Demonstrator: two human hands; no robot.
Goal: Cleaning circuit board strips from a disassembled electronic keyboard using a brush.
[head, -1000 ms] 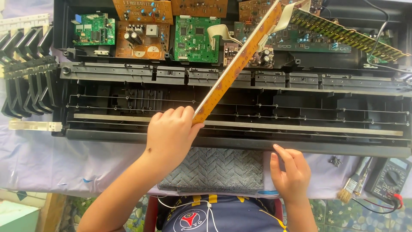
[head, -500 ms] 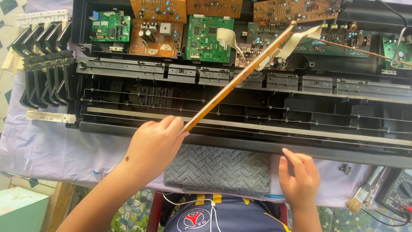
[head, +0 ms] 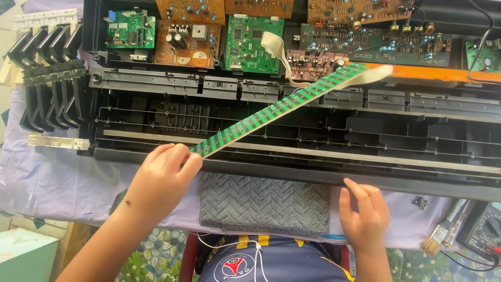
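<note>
Lavender-covered tabletop [head: 47,183] fills the frame's lower half. We note a long green contact strip [head: 276,108] running from centre-left up to upper right over the black keyboard chassis [head: 365,136]. Left hand [head: 162,175] pinches its lower end; right hand [head: 365,216] rests spread, lower right.

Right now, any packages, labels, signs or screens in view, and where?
No packages, signs or lit screens.
Meter: bottom right corner, dark case with round dial, partly cut off.
Shirt badge: bottom centre, round, red and blue on navy.
Left hand holds the green strip board.
</note>
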